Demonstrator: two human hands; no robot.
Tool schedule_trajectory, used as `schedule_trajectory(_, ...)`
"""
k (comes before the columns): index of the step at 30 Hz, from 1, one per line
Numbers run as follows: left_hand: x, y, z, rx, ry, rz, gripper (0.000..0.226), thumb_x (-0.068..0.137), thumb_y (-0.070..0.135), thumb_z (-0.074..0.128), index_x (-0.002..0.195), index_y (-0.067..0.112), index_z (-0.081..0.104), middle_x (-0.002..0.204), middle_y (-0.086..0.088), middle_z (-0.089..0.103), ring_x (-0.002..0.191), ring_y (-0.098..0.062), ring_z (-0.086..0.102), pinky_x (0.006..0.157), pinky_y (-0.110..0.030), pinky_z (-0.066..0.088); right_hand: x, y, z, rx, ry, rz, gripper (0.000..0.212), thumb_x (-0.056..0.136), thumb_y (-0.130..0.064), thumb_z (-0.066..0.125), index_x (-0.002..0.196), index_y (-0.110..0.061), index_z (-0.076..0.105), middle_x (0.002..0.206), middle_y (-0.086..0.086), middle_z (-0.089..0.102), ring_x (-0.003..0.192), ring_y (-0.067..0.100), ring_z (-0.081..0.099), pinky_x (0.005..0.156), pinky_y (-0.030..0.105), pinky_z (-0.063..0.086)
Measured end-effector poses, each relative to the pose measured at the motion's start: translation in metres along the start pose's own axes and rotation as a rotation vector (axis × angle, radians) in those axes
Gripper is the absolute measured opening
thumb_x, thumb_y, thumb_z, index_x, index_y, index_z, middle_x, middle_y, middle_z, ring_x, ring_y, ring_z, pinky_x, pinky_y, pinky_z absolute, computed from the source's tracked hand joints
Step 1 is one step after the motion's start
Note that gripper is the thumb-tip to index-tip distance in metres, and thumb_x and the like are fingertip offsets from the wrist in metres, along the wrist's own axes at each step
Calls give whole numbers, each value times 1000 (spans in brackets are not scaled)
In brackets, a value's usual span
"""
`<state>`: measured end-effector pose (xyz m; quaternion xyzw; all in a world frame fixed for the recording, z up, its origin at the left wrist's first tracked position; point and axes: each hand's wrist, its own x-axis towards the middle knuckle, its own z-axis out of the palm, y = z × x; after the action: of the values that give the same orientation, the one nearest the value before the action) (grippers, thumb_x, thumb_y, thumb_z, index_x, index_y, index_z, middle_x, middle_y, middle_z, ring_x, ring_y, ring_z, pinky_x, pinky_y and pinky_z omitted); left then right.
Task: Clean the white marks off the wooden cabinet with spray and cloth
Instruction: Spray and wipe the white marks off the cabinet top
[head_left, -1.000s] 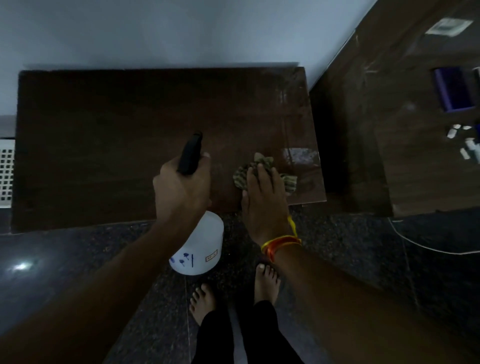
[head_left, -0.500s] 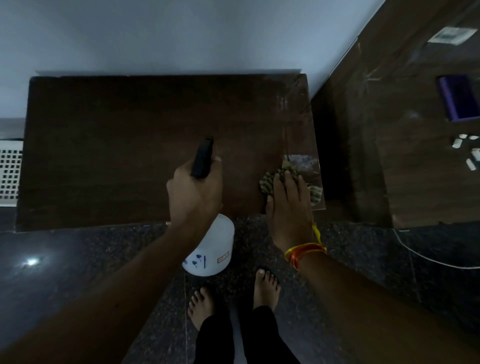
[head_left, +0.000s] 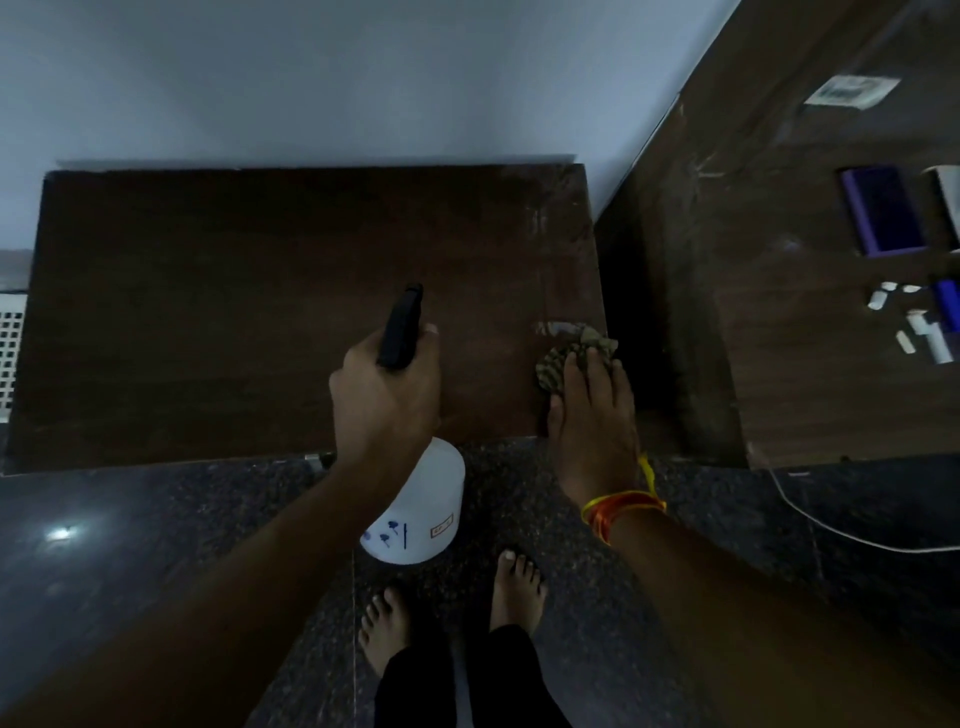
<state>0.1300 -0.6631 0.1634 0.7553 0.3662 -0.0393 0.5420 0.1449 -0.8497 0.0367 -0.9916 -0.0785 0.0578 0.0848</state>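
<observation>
The dark wooden cabinet top (head_left: 218, 312) lies below me against a pale wall. My left hand (head_left: 384, 400) grips the black trigger head of a white spray bottle (head_left: 421, 509), held over the cabinet's front edge. My right hand (head_left: 589, 415) presses flat, fingers straight, on a crumpled greenish cloth (head_left: 558, 364) near the cabinet's right front corner. A pale smeared mark (head_left: 558, 328) shows just beyond the cloth. Fainter whitish streaks (head_left: 540, 218) run along the right side of the top.
A taller dark wooden unit (head_left: 779, 312) stands to the right with a purple box (head_left: 880, 210) and several small white items (head_left: 914, 327). A white cable (head_left: 831, 530) trails across the dark speckled floor. A white vent grille (head_left: 10, 353) sits at far left. My bare feet are below.
My right hand has slid the cloth to the right, from mid-front of the top to its right edge. My left hand keeps holding the bottle in about the same place.
</observation>
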Motion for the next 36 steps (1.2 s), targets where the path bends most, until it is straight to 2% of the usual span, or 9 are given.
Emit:
schedule_trajectory(3,-2,1,7,4,6,0,31,95,36,55,69,20,50,60,-6,56,64,-35,68,43,-24,50,1,-1,3,6,6,18,53,94,-33,29,135,-5,50,142,20,45,129,49,38,105,58,37)
schedule_trajectory(8,-7,3,18,21,-22,39,30,95,35,55,70,19,53,63,-11,58,69,-42,66,59,-45,57,21,1,-3,8,61,-37,52,94,-32,31,133,-4,51,141,21,46,127,49,41,106,56,36)
schedule_trajectory(13,-8,3,22,32,10,45,30,96,35,54,70,20,52,62,-11,58,62,-36,64,53,-35,52,73,1,-5,20,113,-82,51,91,-29,34,129,-3,54,136,22,50,119,47,48,104,55,40)
schedule_trajectory(15,-8,3,25,29,13,31,29,95,35,54,71,20,53,67,-15,61,64,-36,64,55,-37,54,74,4,-3,34,105,-71,52,92,-30,33,132,-4,52,139,21,47,122,47,45,106,55,38)
schedule_trajectory(21,-5,3,33,11,24,-13,29,95,35,55,71,20,53,57,-2,55,45,-9,57,45,-27,51,21,5,5,20,17,-94,51,96,-33,30,139,-9,44,146,16,41,134,45,32,110,58,31)
schedule_trajectory(25,0,5,39,-19,28,-37,29,95,35,55,72,17,54,59,-5,56,50,-18,59,47,-28,51,23,4,6,18,2,-112,52,94,-34,31,139,-12,44,146,13,41,135,44,31,107,61,33)
schedule_trajectory(27,3,6,41,-8,27,-43,28,95,34,55,72,17,53,60,-4,56,50,-18,59,44,-25,49,45,-1,4,20,20,-106,52,93,-34,31,137,-12,47,144,14,43,134,44,34,105,61,33)
schedule_trajectory(31,8,10,44,-10,25,-50,27,95,35,55,75,17,55,67,-11,61,59,-27,65,50,-31,52,95,-14,-2,67,52,-74,55,90,-34,29,134,-10,51,143,15,46,131,46,38,105,62,34)
schedule_trajectory(36,16,17,47,-8,35,-59,28,95,36,55,78,14,57,65,-8,59,52,-17,60,41,-20,47,84,-11,0,25,79,-91,54,91,-34,31,136,-10,49,143,15,45,132,45,37,108,58,31)
